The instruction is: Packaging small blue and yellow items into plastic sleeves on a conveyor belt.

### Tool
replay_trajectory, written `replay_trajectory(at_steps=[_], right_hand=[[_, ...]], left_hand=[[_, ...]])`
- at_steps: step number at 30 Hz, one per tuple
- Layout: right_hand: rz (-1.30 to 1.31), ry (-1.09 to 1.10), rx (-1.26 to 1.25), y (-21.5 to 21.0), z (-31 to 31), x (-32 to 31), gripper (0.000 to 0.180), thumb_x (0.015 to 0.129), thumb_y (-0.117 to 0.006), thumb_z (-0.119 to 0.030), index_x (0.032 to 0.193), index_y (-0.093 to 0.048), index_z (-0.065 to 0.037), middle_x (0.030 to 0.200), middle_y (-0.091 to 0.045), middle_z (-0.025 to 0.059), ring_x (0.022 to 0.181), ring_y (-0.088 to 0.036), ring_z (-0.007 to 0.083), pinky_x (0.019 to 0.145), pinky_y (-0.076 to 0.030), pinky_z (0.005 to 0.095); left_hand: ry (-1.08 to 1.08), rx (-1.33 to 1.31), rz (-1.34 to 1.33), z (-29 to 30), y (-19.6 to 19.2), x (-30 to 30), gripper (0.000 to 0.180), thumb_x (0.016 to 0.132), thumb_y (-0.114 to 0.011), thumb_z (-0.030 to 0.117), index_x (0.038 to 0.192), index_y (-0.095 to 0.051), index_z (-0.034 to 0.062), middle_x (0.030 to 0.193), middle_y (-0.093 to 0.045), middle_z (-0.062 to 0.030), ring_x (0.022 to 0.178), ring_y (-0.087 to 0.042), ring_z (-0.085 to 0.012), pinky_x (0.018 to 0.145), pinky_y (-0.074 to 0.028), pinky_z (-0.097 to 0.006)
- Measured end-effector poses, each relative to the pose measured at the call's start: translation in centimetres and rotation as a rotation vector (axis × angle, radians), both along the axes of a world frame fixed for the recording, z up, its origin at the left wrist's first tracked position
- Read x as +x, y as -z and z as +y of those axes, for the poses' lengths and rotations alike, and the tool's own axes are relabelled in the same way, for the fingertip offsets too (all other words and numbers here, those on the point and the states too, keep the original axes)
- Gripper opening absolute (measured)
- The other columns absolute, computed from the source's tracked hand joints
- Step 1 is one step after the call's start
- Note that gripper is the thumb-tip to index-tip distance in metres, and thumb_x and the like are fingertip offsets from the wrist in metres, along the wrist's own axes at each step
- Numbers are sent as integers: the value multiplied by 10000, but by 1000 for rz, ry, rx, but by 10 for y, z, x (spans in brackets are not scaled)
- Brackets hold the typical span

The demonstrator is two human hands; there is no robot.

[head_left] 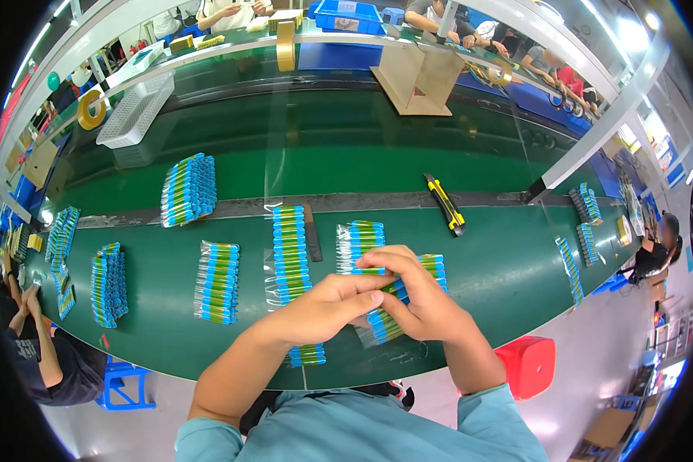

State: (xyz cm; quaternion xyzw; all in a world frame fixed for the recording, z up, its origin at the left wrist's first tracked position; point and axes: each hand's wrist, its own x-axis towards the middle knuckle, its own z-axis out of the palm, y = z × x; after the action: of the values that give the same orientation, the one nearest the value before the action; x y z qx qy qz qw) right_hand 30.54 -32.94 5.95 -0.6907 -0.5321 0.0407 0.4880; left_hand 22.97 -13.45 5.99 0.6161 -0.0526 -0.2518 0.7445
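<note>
Bare green table lies at frame right, toward its near edge. At lower centre, left hand and right hand both pinch one tube packet, fingers curled closed.

View: one head-worn fisheye camera, the left of a side-by-side pair.
Position: above the near edge of the green desk, over the person's own chest.
Facing: steeply downward and forward, across the desk toward the far shelf rail.
Nearness: close to both hands, left hand and right hand, which sit just below centre.
Forearms: enter from the lower edge.
Distortion: straight edges bow toward the dark round rim.
Outer field: floor, red stool and seated co-workers.
Shared part: only this view shown.
</note>
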Motion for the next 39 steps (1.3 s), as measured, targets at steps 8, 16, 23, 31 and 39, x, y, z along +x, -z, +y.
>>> replay_trajectory(at_steps=[8,16,23,31,39], right_hand=[[432,-36,91,12,-17,0,540,971,-550,-25,1467,-337,-34,1306,-541,155,1237,-524,283,1031,-415,396],[803,141,-139,17,-23,1,207,977,-638,-91,1153,-589,6,931,-667,51,795,-640,85,650,-542,254],[839,146,-97,5,-19,10,184,971,-643,-71,1122,-602,27,897,-675,37,767,-633,76,681,-540,248],[869,166,-55,36,-17,42,160,956,-659,-59,1100,-622,0,951,-714,27,770,-622,44,657,-485,203],[924,325,-52,59,-17,59,138,979,-635,-91,1075,-623,6,827,-700,13,636,-592,34,542,-467,215]], left_hand=[[-15,23,-185,5,-6,3,399,1024,-535,115,1408,-542,7,985,-626,6,834,-500,-27,701,-442,-239],[-184,286,-285,13,11,11,290,1016,-533,72,1297,-536,-1,1072,-605,-6,942,-543,-56,784,-447,-230],[-277,18,-170,14,4,14,264,993,-591,72,1246,-605,-2,1088,-684,-52,910,-611,-67,717,-497,-240],[-478,-40,-215,14,31,28,382,1022,-569,146,1381,-516,26,1288,-619,-69,1110,-605,-140,906,-511,-305],[-622,3,30,22,76,14,564,1059,-504,357,1504,-359,41,1495,-455,-134,1375,-437,-252,1148,-356,-428]])
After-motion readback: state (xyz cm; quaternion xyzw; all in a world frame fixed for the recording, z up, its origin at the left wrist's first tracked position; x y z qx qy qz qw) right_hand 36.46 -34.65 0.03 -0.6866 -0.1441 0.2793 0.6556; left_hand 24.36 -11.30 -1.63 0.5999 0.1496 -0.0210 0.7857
